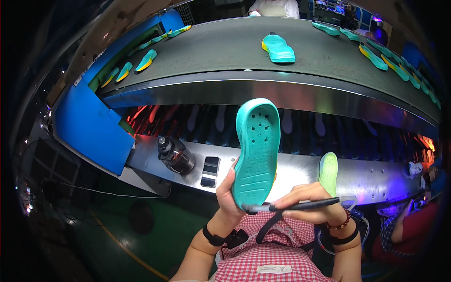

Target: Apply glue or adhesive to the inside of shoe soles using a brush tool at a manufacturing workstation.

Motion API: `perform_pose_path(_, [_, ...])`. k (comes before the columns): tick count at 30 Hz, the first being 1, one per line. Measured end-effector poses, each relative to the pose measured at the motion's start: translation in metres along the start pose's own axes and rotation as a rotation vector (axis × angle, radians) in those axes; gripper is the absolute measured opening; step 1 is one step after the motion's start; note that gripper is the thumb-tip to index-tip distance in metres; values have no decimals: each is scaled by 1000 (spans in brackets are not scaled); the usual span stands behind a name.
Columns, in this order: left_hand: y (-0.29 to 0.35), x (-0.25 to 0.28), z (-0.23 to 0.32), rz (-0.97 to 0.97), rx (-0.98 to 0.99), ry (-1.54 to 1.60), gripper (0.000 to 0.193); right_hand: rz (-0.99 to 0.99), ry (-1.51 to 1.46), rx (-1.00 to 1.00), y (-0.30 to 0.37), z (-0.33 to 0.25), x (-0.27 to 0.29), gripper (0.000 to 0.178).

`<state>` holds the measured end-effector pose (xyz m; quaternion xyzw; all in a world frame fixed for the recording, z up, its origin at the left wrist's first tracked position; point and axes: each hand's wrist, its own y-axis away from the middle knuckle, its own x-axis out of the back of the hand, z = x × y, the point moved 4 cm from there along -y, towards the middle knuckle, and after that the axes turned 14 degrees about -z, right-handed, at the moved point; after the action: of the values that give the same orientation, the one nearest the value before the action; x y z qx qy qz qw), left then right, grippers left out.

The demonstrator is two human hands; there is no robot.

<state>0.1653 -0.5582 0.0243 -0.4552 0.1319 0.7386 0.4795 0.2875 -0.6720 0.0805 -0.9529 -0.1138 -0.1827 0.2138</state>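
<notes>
A teal shoe sole (257, 145) stands nearly upright in front of me, its hollow inner side with small holes facing up to view. My left hand (228, 195) grips it low on the left edge, most fingers hidden behind it. Between the fingers of my right hand (310, 202) is a black-handled brush (305, 205), fed by a clear tube at its rear end. The brush tip touches or lies right against the sole's lower end. Beyond the right hand, a light green insole-shaped piece (329, 173) rests on the metal ledge.
A dark conveyor belt (211, 51) runs across the back, carrying several teal and yellow soles (278, 48). On the metal ledge (376, 183) stands a dark bottle (175, 155), beside a switch panel (210, 171). A co-worker (411, 230) sits at right; another person (275, 8) is behind the belt.
</notes>
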Motion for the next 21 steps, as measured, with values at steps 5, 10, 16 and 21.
perform_pose_path(5, [-4, 1, 2, -40, 45, 7, 65, -23, -99, -64, 6, 4, -7, 22])
perform_pose_path(10, [-4, 6, -6, -163, 337, 237, 61, -276, -172, 17, 12, -15, -13, 23])
perform_pose_path(16, [-6, 1, -23, -199, 676, -31, 51, -436, 126, -56, 13, 0, 5, 22])
perform_pose_path(21, [2, -1, -21, -197, 785, -61, 50, -458, 117, -78, 19, -3, 15, 28])
